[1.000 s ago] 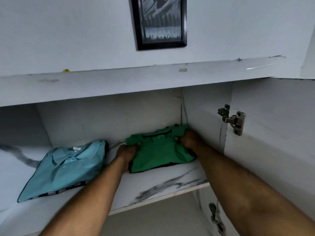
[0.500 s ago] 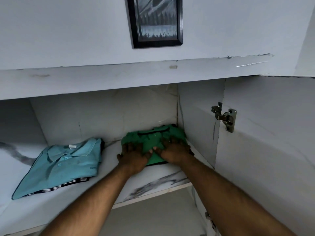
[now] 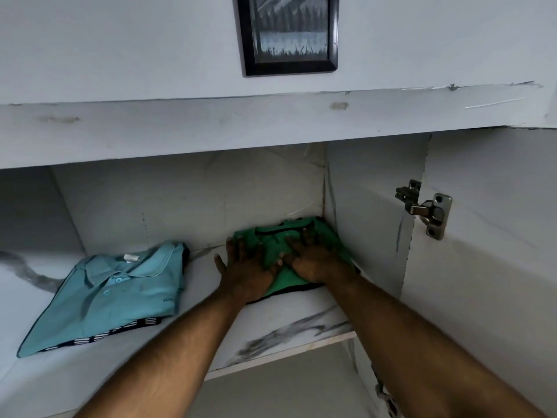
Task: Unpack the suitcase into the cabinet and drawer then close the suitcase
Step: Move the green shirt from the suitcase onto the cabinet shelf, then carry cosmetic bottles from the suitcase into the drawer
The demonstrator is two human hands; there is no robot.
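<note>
The left hand lies flat, fingers spread and straight, on the left part of the green shirt; its thumb points out to the left over the bare shelf. The right hand lies flat beside it, fingers straight and pointing toward the back of the cabinet, pressed on the right part of the same shirt. The two hands nearly touch at their inner edges. Neither hand curls around the fabric.

The green shirt is folded and sits on the shelf in the back right corner of the cabinet, its right edge against the side wall. A dark band shows along its near edge below the hands.

A blue shirt, folded with collar and buttons facing up, lies on the same shelf to the left, apart from the green shirt. A dark patterned strip shows under its near edge.

The shelf is white with grey marble veining. The cabinet door stands open at the right, carried by a metal hinge. A framed picture hangs on the wall above the cabinet. The suitcase is outside the view.
</note>
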